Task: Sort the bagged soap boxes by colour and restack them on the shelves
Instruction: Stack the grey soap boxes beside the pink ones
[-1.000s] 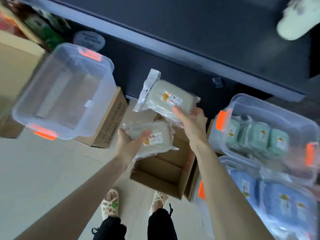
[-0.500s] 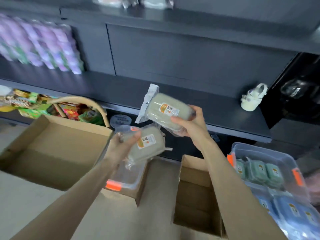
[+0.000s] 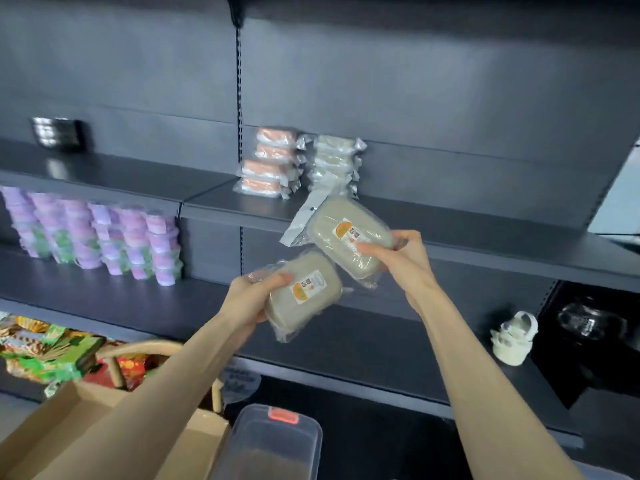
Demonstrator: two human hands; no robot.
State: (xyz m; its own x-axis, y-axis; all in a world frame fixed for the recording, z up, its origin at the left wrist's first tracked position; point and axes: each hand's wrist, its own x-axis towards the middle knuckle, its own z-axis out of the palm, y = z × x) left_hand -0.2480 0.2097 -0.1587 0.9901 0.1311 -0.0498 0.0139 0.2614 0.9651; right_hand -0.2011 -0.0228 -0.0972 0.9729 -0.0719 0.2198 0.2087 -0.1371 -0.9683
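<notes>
Both hands up toward the shelf [image 3: 450,220]; view tilted higher than half a second ago.
Left hand [image 3: 252,299] grips lower beige soap box [image 3: 304,296] at its left end. Right hand [image 3: 401,258] grips upper beige soap box [image 3: 349,237] at its right end, just below the far beige stack [image 3: 334,164].

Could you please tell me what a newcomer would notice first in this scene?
Most likely the two beige bagged soap boxes held up mid-frame: the left hand grips the lower box, the right hand the upper box. Behind them, an orange stack and a pale stack stand side by side on a dark shelf.
</notes>
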